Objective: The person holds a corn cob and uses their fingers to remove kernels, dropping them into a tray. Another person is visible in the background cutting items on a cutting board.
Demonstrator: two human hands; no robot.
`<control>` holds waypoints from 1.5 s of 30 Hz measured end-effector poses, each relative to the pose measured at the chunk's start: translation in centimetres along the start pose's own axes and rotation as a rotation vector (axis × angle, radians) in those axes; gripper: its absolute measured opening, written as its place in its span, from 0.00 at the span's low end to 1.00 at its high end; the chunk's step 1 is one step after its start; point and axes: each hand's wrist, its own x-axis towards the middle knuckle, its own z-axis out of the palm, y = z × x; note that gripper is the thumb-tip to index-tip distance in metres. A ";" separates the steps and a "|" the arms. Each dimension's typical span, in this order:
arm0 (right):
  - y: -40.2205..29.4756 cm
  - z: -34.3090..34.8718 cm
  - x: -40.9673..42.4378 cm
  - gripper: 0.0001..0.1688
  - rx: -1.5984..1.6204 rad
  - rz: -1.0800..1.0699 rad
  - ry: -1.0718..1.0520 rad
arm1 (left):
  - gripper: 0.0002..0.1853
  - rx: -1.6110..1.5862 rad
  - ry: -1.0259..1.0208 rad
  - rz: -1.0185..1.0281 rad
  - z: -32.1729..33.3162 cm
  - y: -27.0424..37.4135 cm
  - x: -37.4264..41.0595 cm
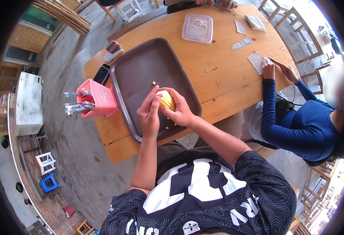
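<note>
A yellow ear of corn is held over a dark brown tray. My right hand wraps around the ear from the right side. My left hand presses its thumb and fingers against the ear's upper left end, where a pale patch shows. One loose corn kernel lies on the tray beyond my hands. Several more kernels lie near the tray's front edge, partly hidden below my right hand.
Left of the tray stand a pink container with wrapped utensils, a black phone and a small can. A clear plastic box holds pale strips. At right a co-worker's hands cut a white sheet; another person's knife shows at the far edge.
</note>
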 end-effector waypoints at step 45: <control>1.3 0.3 -0.1 0.36 0.064 -0.155 0.052 | 0.22 0.150 -0.155 0.258 -0.4 -0.7 -0.5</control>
